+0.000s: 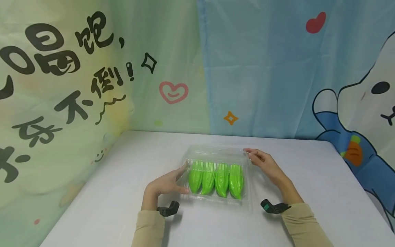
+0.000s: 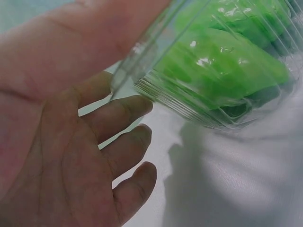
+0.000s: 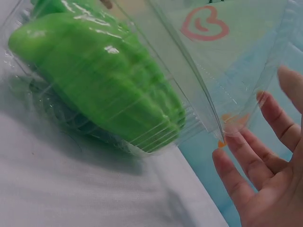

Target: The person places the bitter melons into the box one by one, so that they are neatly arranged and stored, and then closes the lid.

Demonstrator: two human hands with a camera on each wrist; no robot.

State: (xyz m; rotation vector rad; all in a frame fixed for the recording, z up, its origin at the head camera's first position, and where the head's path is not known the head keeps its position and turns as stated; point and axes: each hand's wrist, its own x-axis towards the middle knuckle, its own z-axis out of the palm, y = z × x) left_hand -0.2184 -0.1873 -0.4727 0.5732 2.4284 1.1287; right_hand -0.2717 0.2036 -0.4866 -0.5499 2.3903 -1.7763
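Observation:
A clear plastic clamshell box (image 1: 217,152) is tilted above the white table in the head view. Inside it, several glossy bright-green tapered pieces (image 1: 209,178) lie side by side; their exact kind is unclear. My left hand (image 1: 166,181) holds the box's left side, and the left wrist view shows the rim between thumb and fingers. At the far right corner, my right hand (image 1: 266,166) pinches the clear edge with its fingertips. Close up, a clear panel (image 3: 222,61) stands apart from the part around the green pieces. How far the lid is open I cannot tell.
The white table (image 1: 123,192) runs back to a printed cloth backdrop (image 1: 265,68) with drawings and lettering. A black wrist camera (image 1: 169,208) is strapped to the left wrist, another black camera (image 1: 274,207) to the right one. Both arms wear beige sleeves (image 1: 149,226).

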